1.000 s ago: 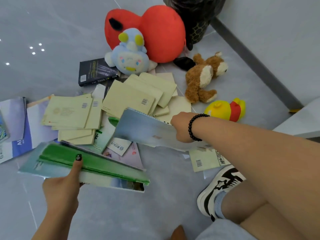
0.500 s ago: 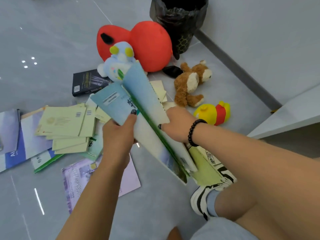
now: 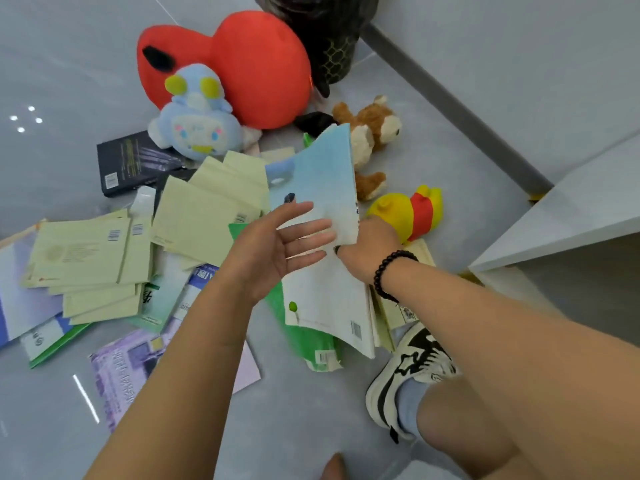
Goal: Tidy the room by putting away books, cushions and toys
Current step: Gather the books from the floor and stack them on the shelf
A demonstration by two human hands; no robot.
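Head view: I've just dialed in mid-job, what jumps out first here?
The big red heart-shaped cushion at the top, with a pale blue plush toy leaning against it. In the middle, the right hand grips a blue-and-white book stood on edge, while the left hand lies open against its cover. Pale green booklets lie scattered on the grey floor to the left.

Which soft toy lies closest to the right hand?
The yellow toy with the red band, just beyond the right hand; the brown and blue ones lie farther off.

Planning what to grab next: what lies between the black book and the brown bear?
In the head view, the blue plush lies between the black book and brown bear.
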